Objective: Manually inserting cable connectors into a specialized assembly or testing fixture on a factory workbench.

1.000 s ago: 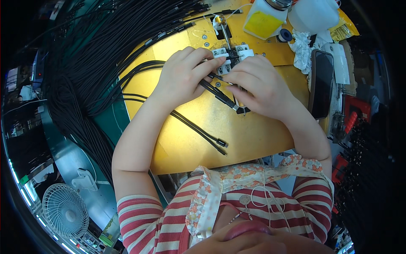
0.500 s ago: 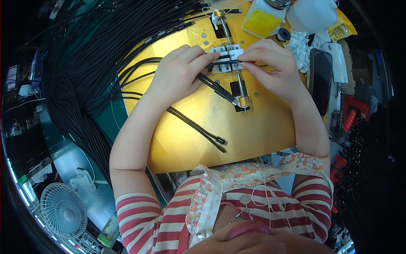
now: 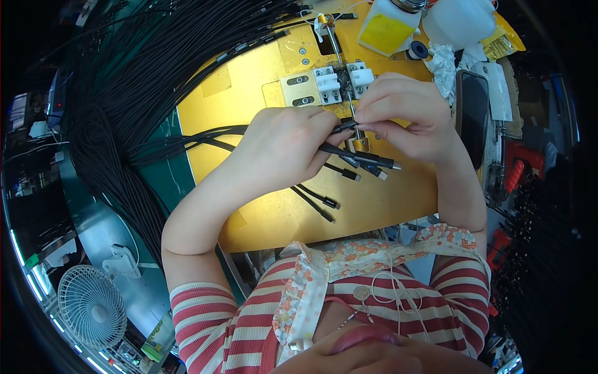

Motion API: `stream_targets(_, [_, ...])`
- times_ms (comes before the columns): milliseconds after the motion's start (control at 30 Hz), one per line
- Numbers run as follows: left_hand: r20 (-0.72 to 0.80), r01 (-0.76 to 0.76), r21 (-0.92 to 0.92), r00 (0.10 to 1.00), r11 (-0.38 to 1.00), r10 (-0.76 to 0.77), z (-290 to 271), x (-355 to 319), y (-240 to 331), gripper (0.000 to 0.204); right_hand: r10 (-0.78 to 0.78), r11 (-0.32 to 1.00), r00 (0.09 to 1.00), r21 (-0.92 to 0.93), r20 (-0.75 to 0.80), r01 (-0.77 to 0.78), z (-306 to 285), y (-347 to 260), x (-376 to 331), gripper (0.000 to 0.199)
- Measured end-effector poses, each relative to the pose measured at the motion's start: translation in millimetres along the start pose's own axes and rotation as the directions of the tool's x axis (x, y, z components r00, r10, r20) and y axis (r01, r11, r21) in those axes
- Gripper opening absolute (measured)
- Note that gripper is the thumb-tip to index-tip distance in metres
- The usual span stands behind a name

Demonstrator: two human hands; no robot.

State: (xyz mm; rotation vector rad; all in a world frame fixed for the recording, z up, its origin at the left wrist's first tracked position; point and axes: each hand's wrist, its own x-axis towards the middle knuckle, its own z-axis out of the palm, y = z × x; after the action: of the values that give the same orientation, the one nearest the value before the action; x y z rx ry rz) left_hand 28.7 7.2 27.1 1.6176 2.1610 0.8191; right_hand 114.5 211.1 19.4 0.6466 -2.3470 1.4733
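My left hand (image 3: 283, 146) is closed around several black cables (image 3: 364, 157), whose connector ends stick out to the right past my fingers. The fingertips of my right hand (image 3: 411, 118) pinch the tip of one of these cables, just right of my left fingers. Both hands are above a metal rod on the yellow board (image 3: 280, 218). Beyond them is a small fixture with a left white block (image 3: 327, 86) and a right white block (image 3: 360, 80), parted by a gap. My fingers partly hide the pinched cable end.
Two more cable ends (image 3: 321, 199) lie on the board nearer me. A large bundle of black cables (image 3: 124, 100) spreads over the left side. Along the right are a phone (image 3: 472, 115), crumpled tissue (image 3: 441, 68) and a white bottle with a yellow label (image 3: 389, 31). A fan (image 3: 93, 308) stands lower left.
Both hands have come toward me, away from the fixture, bringing the cable with them. The white blocks, close together before, are now apart. The cables in my left hand have shifted right.
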Motion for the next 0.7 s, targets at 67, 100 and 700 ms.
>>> stream_targets(67, [0.022,0.014,0.077,1.0,0.997,-0.016,6.0,1.7,-4.9,0.013,-0.112,0.97,0.994,-0.217,-0.001,0.109,3.7,-2.7,0.7,0.014])
stream_targets(100, [0.021,0.015,0.077,1.0,0.997,-0.017,8.9,2.3,-7.8,0.013,-0.112,0.97,0.994,-0.216,-0.001,0.109,4.3,-1.6,0.4,0.014])
stream_targets(700, [-0.194,-0.112,0.333,0.964,0.936,0.184,22.4,12.6,-49.7,0.032,0.25,0.866,0.946,-0.388,-0.209,-0.314,8.3,37.8,-7.4,0.005])
